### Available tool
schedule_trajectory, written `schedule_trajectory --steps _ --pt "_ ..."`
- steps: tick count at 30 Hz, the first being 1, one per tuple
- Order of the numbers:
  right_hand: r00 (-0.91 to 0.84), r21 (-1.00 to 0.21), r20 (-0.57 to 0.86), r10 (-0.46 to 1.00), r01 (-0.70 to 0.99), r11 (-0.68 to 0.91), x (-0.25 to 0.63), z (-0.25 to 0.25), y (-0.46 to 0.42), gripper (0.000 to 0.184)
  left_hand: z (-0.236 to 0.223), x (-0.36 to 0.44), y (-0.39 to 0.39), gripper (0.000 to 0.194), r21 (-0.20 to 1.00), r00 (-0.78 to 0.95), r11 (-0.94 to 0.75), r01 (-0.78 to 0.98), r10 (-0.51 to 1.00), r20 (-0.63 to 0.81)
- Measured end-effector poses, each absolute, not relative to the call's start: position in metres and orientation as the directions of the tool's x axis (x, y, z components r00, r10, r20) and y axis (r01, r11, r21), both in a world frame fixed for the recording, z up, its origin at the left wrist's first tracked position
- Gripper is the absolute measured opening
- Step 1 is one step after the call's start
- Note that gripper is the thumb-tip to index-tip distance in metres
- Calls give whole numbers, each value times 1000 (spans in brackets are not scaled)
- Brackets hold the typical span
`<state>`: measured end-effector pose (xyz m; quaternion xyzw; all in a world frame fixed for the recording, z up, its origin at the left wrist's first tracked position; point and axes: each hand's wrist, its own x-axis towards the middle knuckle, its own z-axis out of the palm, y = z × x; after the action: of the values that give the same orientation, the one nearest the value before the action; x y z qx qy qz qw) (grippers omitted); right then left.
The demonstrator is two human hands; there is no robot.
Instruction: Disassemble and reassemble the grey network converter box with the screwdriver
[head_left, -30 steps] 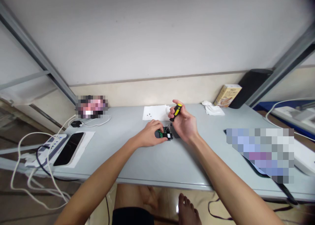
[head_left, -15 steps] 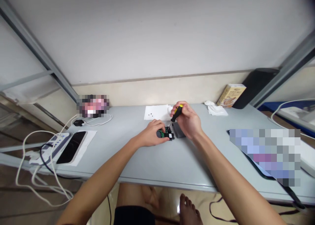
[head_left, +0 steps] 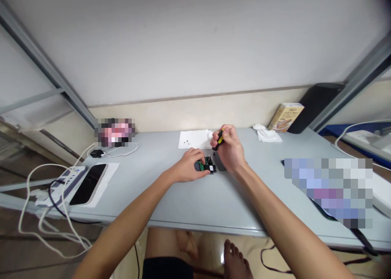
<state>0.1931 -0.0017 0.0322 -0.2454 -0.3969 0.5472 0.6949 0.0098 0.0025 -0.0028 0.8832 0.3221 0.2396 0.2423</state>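
My left hand (head_left: 187,166) is closed on a small black device with a green circuit board (head_left: 205,165), pressing it onto the grey table (head_left: 195,197). My right hand (head_left: 229,149) grips a yellow and black screwdriver (head_left: 218,139), held upright with its tip down at the device. A dark grey part (head_left: 220,163) lies just right of the device, partly hidden by my right hand. Behind the hands lies a white sheet of paper (head_left: 195,139) with a few tiny black screws (head_left: 186,142) on it.
At the left edge sit a white power strip (head_left: 65,181) with looping cables and a black phone (head_left: 88,184) on paper. A crumpled tissue (head_left: 269,135), a yellow box (head_left: 286,117) and a black cylinder (head_left: 314,106) stand at the back right. My bare feet show under the table.
My right hand has curled over the screwdriver, so less of its yellow handle shows. The left hand has stayed on the device.
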Motion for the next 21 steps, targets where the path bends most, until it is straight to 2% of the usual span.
schedule_trajectory --steps 6,13,18,21 --pt "44 -782 267 963 -574 243 194 29 4 36 -3 10 3 25 589 681 -681 435 677 280" --pt "90 -779 225 970 -582 234 180 32 7 43 -6 9 4 26 587 683 -685 431 673 285" --pt "10 -817 204 979 -549 177 181 38 14 50 -9 9 5 28 602 671 -672 430 685 285" --pt "-77 -856 196 978 -499 132 183 41 22 47 -10 8 6 28 602 677 -675 427 680 283"
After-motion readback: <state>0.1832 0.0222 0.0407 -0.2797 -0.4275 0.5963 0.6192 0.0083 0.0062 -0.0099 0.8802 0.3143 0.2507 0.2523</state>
